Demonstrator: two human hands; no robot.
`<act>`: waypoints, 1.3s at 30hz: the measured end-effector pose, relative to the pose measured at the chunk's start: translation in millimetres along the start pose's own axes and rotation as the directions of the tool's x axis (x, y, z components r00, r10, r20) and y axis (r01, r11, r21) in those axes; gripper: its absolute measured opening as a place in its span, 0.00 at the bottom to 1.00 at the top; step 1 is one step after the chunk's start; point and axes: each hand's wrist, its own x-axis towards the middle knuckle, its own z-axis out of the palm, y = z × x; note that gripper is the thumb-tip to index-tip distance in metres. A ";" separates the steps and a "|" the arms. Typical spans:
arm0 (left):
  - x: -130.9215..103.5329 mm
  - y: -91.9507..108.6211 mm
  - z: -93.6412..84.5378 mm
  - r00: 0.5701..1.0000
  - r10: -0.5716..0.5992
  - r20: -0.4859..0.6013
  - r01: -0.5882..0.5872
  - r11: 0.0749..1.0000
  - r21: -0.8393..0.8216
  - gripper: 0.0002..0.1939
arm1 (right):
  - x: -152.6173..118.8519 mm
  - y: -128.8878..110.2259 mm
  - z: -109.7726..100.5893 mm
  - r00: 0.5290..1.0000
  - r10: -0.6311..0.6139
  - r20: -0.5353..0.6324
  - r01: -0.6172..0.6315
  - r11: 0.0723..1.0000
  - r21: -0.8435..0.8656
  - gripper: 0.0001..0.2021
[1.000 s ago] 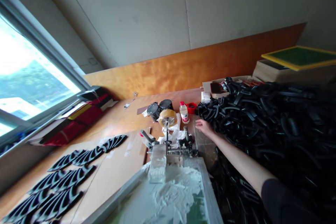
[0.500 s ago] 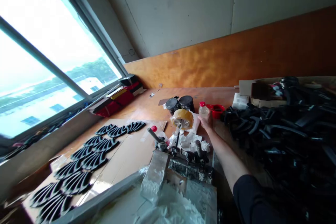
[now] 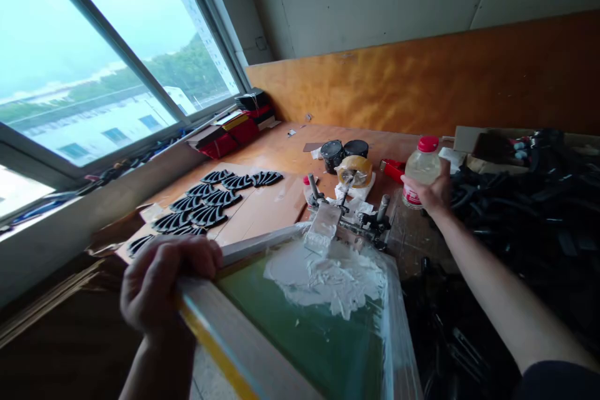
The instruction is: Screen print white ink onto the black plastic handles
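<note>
The left hand's (image 3: 166,275) fingers clasp the screen frame's (image 3: 248,337) left corner; the right hand's (image 3: 432,190) clamp a bottle (image 3: 420,165) beyond its right side, perhaps off the table (image 3: 276,150). Paste (image 3: 337,272) covers only its far part; fan-shaped pieces (image 3: 206,214) left of it suggest work partway.

The right grip (image 3: 435,190) covers one side of the bottle (image 3: 420,165) and part of its label (image 3: 411,195), whose print is too small to read. Behind the bottle, a red object (image 3: 392,170) (its full shape cannot be told) is partly hidden. The left grip (image 3: 162,281) blocks some black fan-shaped pieces (image 3: 209,215); the frame's (image 3: 255,350) near end runs off the lower edge. Dark parts (image 3: 510,212) blur together at right and leave the view there, as the sleeve (image 3: 562,381) does at the lower corner.
</note>
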 end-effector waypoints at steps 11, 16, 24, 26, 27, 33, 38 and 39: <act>-16.7 -16.6 -34.7 0.972 -0.064 0.225 0.136 0.937 -0.322 0.13 | -70.4 -178.3 -69.8 0.735 -0.417 0.535 0.616 0.741 -0.269 0.32; -20.4 -19.5 -40.0 0.966 -0.069 0.248 0.153 0.928 -0.339 0.13 | -99.8 -180.9 -64.8 0.605 -0.368 0.706 0.736 0.597 -0.319 0.28; -23.4 -23.9 -42.9 0.962 -0.072 0.262 0.166 0.919 -0.357 0.12 | -105.5 -177.4 -67.3 0.423 -0.295 0.857 0.881 0.357 -0.311 0.25; -22.7 -24.2 -42.7 0.965 -0.059 0.257 0.152 0.920 -0.361 0.12 | -104.4 -177.0 -67.0 0.401 -0.285 0.871 0.893 0.333 -0.303 0.25; -22.2 -24.2 -42.5 0.966 -0.056 0.253 0.148 0.921 -0.359 0.12 | -104.0 -176.6 -66.7 0.397 -0.282 0.873 0.895 0.331 -0.300 0.25; -20.4 -24.6 -39.9 0.975 -0.058 0.215 0.129 0.934 -0.334 0.13 | -102.2 -171.1 -63.6 0.423 -0.322 0.847 0.887 0.336 -0.315 0.24; -18.9 -22.9 -36.3 0.978 -0.016 0.207 0.091 0.929 -0.359 0.13 | -101.7 -170.0 -59.0 0.402 -0.360 0.842 0.901 0.318 -0.294 0.23; -18.5 -22.6 -35.8 0.977 -0.007 0.212 0.085 0.929 -0.361 0.13 | -101.4 -169.9 -58.1 0.400 -0.368 0.840 0.904 0.312 -0.294 0.23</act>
